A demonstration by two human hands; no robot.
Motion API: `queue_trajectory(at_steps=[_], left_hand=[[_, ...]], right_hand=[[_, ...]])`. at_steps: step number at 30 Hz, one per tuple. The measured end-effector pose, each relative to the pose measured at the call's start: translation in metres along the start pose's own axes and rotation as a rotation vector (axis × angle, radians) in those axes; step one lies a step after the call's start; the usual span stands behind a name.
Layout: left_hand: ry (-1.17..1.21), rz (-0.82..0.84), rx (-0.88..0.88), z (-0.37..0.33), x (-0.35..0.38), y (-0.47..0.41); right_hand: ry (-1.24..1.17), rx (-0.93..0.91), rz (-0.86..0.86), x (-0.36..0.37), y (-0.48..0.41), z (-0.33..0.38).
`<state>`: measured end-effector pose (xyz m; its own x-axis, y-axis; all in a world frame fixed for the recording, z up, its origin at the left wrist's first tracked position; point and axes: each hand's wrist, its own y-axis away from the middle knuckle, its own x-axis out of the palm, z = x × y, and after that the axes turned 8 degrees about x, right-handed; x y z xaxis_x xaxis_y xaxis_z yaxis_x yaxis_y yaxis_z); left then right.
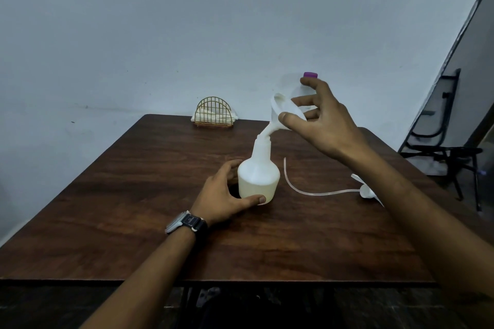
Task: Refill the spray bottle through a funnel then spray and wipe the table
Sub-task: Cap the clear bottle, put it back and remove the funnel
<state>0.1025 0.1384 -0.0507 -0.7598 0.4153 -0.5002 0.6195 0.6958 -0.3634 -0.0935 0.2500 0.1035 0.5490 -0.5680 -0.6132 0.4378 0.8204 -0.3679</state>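
A white spray bottle (258,176) stands upright and uncapped near the middle of the brown wooden table (133,195). My left hand (224,195) curls around its base, thumb at the front. A white funnel (283,112) leans tilted with its spout at the bottle's neck. My right hand (320,117) pinches the funnel's rim between thumb and fingers. The spray head (366,191) with its long clear tube lies on the table to the right, partly behind my right forearm. A bottle with a purple cap (310,75) stands behind my right hand, mostly hidden.
A gold wire napkin holder (213,115) with white napkins sits at the table's far edge against the pale wall. A black folding chair (443,147) stands to the right beyond the table. I wear a watch on my left wrist.
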Motion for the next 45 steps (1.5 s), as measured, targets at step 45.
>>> queue_trajectory(at_steps=[45], left_hand=[[-0.101, -0.042, -0.01, 0.004, 0.002, -0.026]], right_hand=[[-0.128, 0.596, -0.353, 0.036, -0.179, -0.233]])
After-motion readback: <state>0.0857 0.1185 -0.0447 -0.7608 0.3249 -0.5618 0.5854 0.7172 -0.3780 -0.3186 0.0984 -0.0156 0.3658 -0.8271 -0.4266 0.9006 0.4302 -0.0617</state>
